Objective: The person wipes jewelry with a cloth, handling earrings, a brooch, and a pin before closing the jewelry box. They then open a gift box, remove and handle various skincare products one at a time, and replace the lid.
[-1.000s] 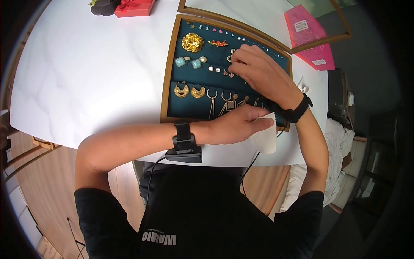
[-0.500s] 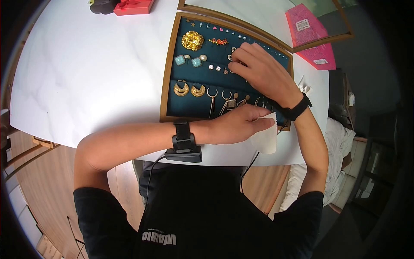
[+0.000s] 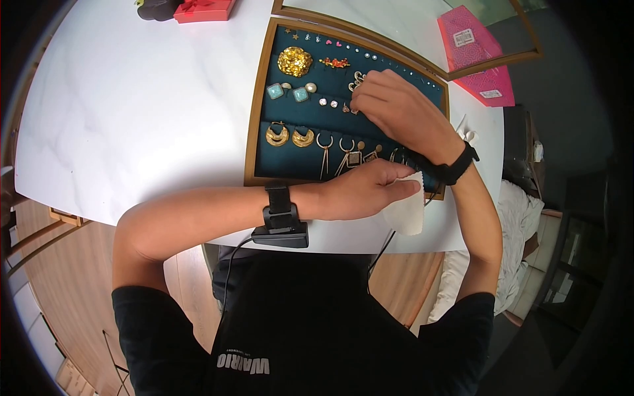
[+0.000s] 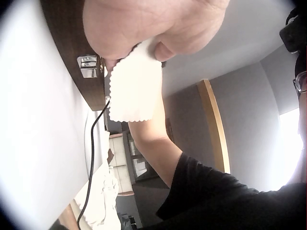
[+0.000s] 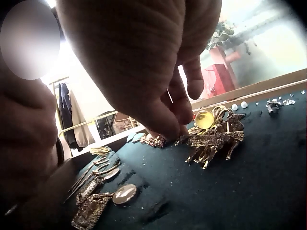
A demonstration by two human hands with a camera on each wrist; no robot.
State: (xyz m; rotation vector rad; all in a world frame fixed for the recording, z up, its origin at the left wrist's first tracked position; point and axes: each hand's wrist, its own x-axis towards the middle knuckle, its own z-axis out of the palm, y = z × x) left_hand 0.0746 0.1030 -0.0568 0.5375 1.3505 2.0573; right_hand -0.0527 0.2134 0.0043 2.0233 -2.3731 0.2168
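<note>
On a pale, grey-veined bench [image 3: 99, 119], the wooden display case [image 3: 259, 132] lies with its framed lid [image 3: 496, 66] folded back, presumably to give room for reaching in. Small earrings [image 3: 345, 107] sit in its middle row, where the right hand [image 3: 406, 115] reaches down from above, wrist arched, apparently to spare the neighbouring pieces; its grip is drawn together at the tips, though I cannot tell whether it pinches one. Near the case's front edge, the left hand [image 3: 360, 191] has its grip pinching a cloth [image 3: 404, 214] by one end between thumb and fingers, so that the rest hangs free. Pairs are set side by side, likely so that each can be seen and lifted singly. Dark teal lining [image 3: 290, 113], matt and soft-looking, sets off the metal: smooth, plump gold crescents [image 3: 277, 137], square pale-blue stones [image 3: 301, 95] in thin rims, and a nubbly golden ornament [image 3: 294, 61] with a crumpled glitter. Seen from the left wrist, the cloth is plain, flat and off-white, its border cut in small even scallops. Close to the right fingertips, the right wrist view shows a gilt cluster [image 5: 218, 139] of knobbly, openwork metal.
</note>
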